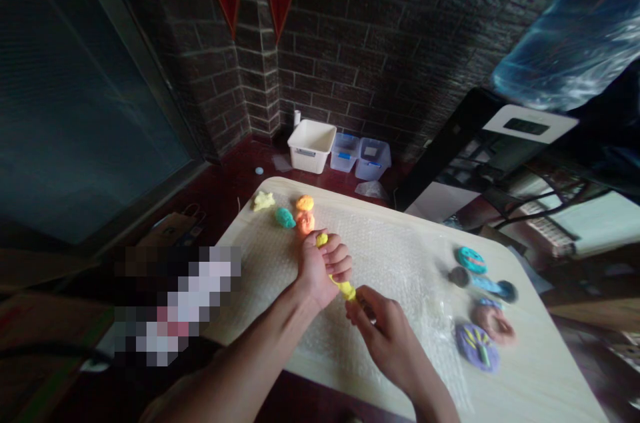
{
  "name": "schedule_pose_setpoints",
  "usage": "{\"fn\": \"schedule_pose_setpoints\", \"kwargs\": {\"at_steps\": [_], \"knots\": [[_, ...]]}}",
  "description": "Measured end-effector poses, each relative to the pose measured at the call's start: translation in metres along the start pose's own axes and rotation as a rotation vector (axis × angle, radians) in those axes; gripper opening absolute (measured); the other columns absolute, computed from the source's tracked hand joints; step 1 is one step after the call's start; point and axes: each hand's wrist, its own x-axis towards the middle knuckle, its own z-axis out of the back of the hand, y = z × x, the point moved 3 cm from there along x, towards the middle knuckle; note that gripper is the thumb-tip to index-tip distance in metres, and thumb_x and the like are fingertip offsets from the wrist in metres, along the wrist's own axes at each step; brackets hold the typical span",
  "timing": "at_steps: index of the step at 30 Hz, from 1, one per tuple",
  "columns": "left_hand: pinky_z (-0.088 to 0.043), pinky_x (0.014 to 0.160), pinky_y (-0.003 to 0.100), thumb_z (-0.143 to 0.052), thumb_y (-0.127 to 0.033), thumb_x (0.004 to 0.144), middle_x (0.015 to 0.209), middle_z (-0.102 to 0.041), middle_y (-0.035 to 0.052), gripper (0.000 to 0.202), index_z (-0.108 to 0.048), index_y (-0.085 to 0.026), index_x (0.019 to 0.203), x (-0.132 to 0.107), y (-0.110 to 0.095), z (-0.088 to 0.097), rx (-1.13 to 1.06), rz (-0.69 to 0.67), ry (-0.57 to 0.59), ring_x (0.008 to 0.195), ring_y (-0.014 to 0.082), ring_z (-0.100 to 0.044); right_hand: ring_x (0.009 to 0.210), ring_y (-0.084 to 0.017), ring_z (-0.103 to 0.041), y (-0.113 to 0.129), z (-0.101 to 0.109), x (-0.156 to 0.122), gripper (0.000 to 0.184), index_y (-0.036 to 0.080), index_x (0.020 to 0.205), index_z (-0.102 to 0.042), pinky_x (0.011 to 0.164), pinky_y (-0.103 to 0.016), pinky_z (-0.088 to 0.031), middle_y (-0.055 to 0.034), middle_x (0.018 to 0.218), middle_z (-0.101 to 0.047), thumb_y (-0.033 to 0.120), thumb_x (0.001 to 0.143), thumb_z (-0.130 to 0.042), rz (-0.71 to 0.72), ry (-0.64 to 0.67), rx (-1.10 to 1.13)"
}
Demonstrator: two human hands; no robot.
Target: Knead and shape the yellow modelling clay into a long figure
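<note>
A long piece of yellow modelling clay [346, 290] runs between my two hands above the bubble wrap [395, 243] on the table. My left hand [320, 270] is closed round its upper part, and a yellow lump sticks out above the thumb. At the lower end, my right hand [380, 320] pinches the clay between thumb and fingers. Just beyond my left hand lie an orange-red clay piece [305, 222], an orange-yellow one [305, 202], a green one [285, 217] and a pale yellow star-like one [263, 201].
On the table's right side lie a teal disc [471, 260], a blue dumbbell shape with dark ends [484, 284], a brownish ring [497, 323] and a purple disc [477, 346]. A white basket [311, 143] and clear bins [373, 160] stand on the floor beyond. A water dispenser [530, 123] stands at right.
</note>
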Motion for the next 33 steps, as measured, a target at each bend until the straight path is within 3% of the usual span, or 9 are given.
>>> {"fn": "schedule_pose_setpoints", "kwargs": {"at_steps": [5, 8, 15, 23, 26, 30, 33], "knots": [[-0.006, 0.042, 0.024, -0.040, -0.032, 0.095, 0.048, -0.009, -0.0093, 0.047, -0.020, -0.024, 0.053, -0.0009, 0.0027, -0.0018, 0.018, 0.009, -0.004, 0.036, 0.0075, -0.010, 0.063, -0.014, -0.043, -0.0017, 0.0000, 0.0005, 0.033, 0.021, 0.078, -0.051, 0.058, -0.030, -0.027, 0.0037, 0.068, -0.050, 0.039, 0.106, -0.050, 0.006, -0.001, -0.008], [-0.008, 0.042, 0.024, -0.040, -0.033, 0.096, 0.048, -0.009, -0.0093, 0.048, -0.020, -0.023, 0.053, -0.0009, 0.0031, -0.0016, 0.020, 0.002, 0.008, 0.037, 0.0073, -0.010, 0.064, -0.015, -0.046, -0.0020, 0.0008, 0.0002, 0.032, 0.021, 0.079, -0.053, 0.058, -0.029, -0.028, 0.0028, 0.069, -0.053, 0.038, 0.106, -0.050, 0.010, -0.009, -0.009], [-0.031, 0.047, 0.023, -0.044, -0.031, 0.094, 0.052, -0.025, -0.0047, 0.045, -0.023, -0.022, 0.055, 0.0004, 0.0035, -0.0018, 0.023, -0.080, 0.059, 0.045, 0.0093, -0.031, 0.064, -0.016, -0.051, -0.0009, 0.0037, -0.0005, 0.035, 0.020, 0.081, -0.057, 0.059, -0.029, -0.031, -0.0006, 0.071, -0.060, 0.041, 0.107, -0.047, 0.013, -0.043, -0.006], [-0.014, 0.043, 0.022, -0.048, -0.033, 0.089, 0.053, -0.018, -0.0067, 0.041, -0.026, -0.022, 0.056, -0.0032, 0.0030, -0.0020, 0.083, -0.052, 0.040, 0.042, 0.0084, -0.019, 0.063, -0.014, -0.040, -0.0030, -0.0004, -0.0004, 0.034, 0.022, 0.077, -0.049, 0.058, -0.030, -0.025, 0.0048, 0.067, -0.046, 0.039, 0.106, -0.051, -0.004, -0.010, 0.004], [-0.021, 0.044, 0.021, -0.046, -0.034, 0.091, 0.054, -0.023, -0.0058, 0.041, -0.031, -0.021, 0.055, -0.0031, 0.0041, -0.0038, 0.090, -0.070, 0.062, 0.044, 0.0088, -0.024, 0.063, -0.014, -0.041, -0.0038, -0.0003, 0.0008, 0.032, 0.021, 0.079, -0.051, 0.058, -0.030, -0.026, 0.0041, 0.068, -0.049, 0.037, 0.106, -0.050, -0.019, -0.003, 0.001], [-0.041, 0.053, 0.024, -0.043, -0.041, 0.096, 0.061, -0.038, -0.0010, 0.044, -0.044, -0.018, 0.059, -0.0026, 0.0079, -0.0050, 0.145, -0.086, 0.097, 0.053, 0.0125, -0.044, 0.063, -0.014, -0.044, -0.0048, 0.0011, 0.0019, 0.030, 0.020, 0.080, -0.053, 0.059, -0.031, -0.027, 0.0027, 0.070, -0.053, 0.035, 0.106, -0.048, -0.011, -0.013, -0.013], [-0.040, 0.051, 0.025, -0.039, -0.046, 0.099, 0.059, -0.038, -0.0016, 0.049, -0.046, -0.018, 0.059, -0.0013, 0.0097, -0.0016, 0.171, -0.064, 0.057, 0.050, 0.0121, -0.041, 0.064, -0.014, -0.044, -0.0045, 0.0020, 0.0019, 0.031, 0.021, 0.079, -0.051, 0.060, -0.030, -0.028, 0.0036, 0.068, -0.050, 0.035, 0.106, -0.049, 0.004, -0.032, -0.015]]}}
